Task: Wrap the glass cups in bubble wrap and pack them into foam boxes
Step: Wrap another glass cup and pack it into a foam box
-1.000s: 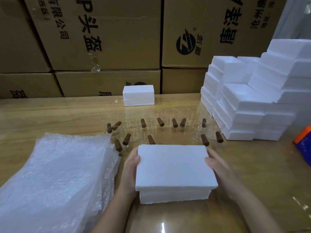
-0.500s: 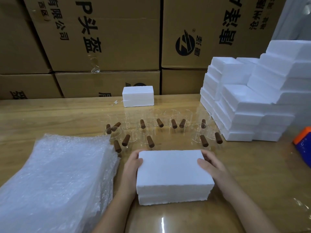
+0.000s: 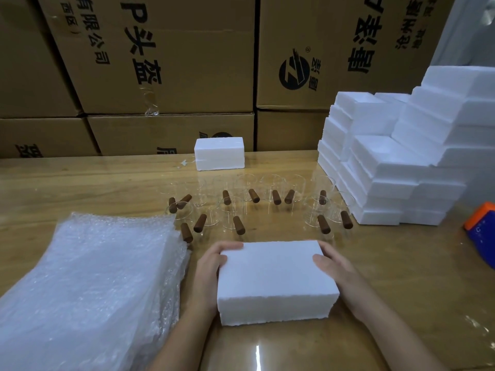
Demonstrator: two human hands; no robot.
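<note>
A closed white foam box (image 3: pixel 276 279) rests on the wooden table (image 3: pixel 80 188) in front of me. My left hand (image 3: pixel 210 271) grips its left side and my right hand (image 3: pixel 336 271) grips its right side, thumbs on the lid. Behind the box stand several clear glass cups with brown wooden handles (image 3: pixel 238 224), spread in rows across the table's middle. A thick stack of bubble wrap sheets (image 3: pixel 85 285) lies at the near left, beside my left forearm.
A tall pile of white foam boxes (image 3: pixel 396 162) fills the right side. One lone foam box (image 3: pixel 219 153) sits at the table's back. An orange and blue object (image 3: pixel 482 231) lies at the far right. Cardboard cartons (image 3: pixel 166 62) wall off the back.
The foam box, tilted and lifted a second ago, has come down flat onto the table. Both hands stayed on its sides.
</note>
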